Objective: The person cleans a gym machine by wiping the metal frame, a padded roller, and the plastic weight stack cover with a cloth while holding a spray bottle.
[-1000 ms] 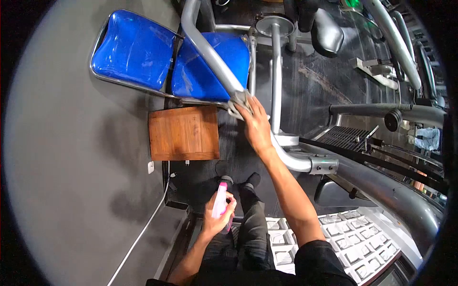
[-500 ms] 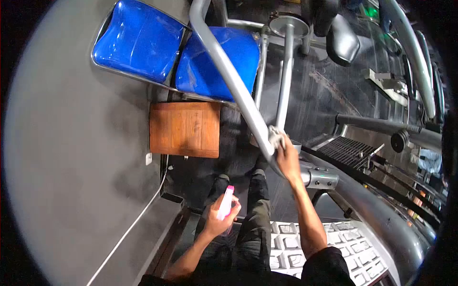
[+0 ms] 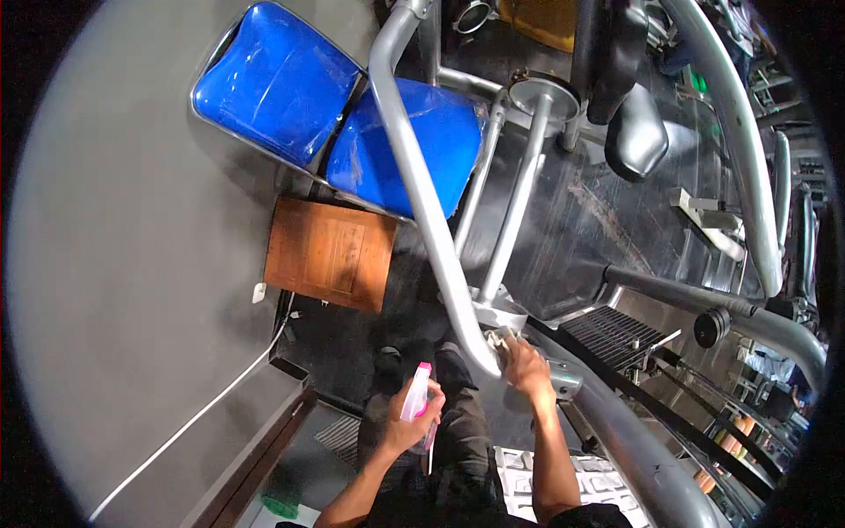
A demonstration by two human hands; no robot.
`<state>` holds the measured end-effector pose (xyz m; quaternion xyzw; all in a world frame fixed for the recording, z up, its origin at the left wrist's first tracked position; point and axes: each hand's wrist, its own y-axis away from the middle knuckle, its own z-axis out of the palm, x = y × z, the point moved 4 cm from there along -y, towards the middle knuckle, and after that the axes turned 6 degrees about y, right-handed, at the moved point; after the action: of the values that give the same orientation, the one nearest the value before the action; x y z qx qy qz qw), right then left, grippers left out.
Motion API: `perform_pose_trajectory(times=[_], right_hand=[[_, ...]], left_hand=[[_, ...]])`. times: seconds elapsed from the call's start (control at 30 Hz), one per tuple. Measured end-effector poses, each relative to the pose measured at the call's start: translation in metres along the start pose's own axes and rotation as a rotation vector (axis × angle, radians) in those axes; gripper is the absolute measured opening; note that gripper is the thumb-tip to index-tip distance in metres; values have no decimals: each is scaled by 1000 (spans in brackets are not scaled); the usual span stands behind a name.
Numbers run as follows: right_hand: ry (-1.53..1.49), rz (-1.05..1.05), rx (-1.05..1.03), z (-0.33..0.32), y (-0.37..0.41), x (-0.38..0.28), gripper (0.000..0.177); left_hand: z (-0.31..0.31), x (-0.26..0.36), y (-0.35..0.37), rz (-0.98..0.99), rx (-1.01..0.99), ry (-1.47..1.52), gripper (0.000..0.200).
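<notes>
My left hand [image 3: 411, 429] is wrapped round a spray bottle [image 3: 417, 396] with a white and pink head, held in front of my legs. The bottle's lower part is mostly behind my fingers. In my right hand [image 3: 528, 368] is a bunched, greyish-white cloth [image 3: 497, 341], pressed against the lower bend of a silver metal tube [image 3: 422, 189]. This tube runs up and away from me, and near my right hand it meets a thicker grey beam [image 3: 642, 458] through a bolted joint.
A blue chair [image 3: 405, 132] and a wooden box-like piece [image 3: 330, 251] stand by the grey wall [image 3: 132, 264]. Gym equipment with a black ridged footplate [image 3: 616, 337] and another silver bar [image 3: 739, 132] fills the right. A white cable [image 3: 194, 427] runs along the wall base.
My view has shifted and tilted. My right hand with the cloth has moved lower, onto the tube's bottom bend. My left hand keeps hold of the spray bottle.
</notes>
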<state>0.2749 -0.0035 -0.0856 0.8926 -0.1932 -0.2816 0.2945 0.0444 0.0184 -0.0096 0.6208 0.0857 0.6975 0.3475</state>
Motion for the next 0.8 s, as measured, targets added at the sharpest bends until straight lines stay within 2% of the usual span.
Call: perform_pose_trajectory(times=[0.03, 0.07, 0.2, 0.27, 0.33, 0.4, 0.47, 0.53, 0.6, 0.63, 0.67, 0.7, 0.73, 0.77, 0.8], right_hand=[[98, 151, -121, -6, 2, -7, 43], [100, 148, -120, -2, -6, -10, 43], [-250, 72, 184, 27, -79, -32, 40], [-612, -36, 262, 4, -122, -61, 41], [-1092, 22, -34, 21, -168, -56, 43], [-981, 14, -14, 34, -168, -39, 43], [-638, -157, 50, 33, -123, -27, 45], [-250, -14, -117, 18, -60, -7, 47], [-101, -72, -230, 42, -32, 42, 51], [-95, -77, -233, 20, -36, 20, 51], [-163, 65, -387, 4, -40, 2, 45], [-235, 217, -534, -7, -38, -9, 39], [-266, 51, -339, 36, -69, 20, 40], [-655, 33, -301, 42, -90, 7, 51], [-953, -44, -178, 48, -120, -13, 50]], left_hand=[[-1, -2, 2, -36, 17, 48, 17], [-1, -3, 3, -33, 19, 48, 17], [-15, -6, 6, -64, 54, 19, 18], [-19, -3, 5, -77, 36, -15, 19], [-19, 5, 5, -82, -23, -131, 14], [-23, 3, 5, -110, -18, -110, 15], [-25, 2, 3, -133, -19, -82, 15], [-25, 3, 0, -89, -29, -84, 18], [-23, 15, -4, -130, -69, -100, 21], [-21, 19, -6, -40, -98, -141, 25], [-20, 23, -4, 45, -125, -182, 28], [-19, 28, -5, -7, -114, -187, 29], [-18, 28, -6, 2, -115, -184, 29], [-20, 28, -6, 18, -103, -197, 28], [-20, 27, -5, 35, -83, -210, 28]])
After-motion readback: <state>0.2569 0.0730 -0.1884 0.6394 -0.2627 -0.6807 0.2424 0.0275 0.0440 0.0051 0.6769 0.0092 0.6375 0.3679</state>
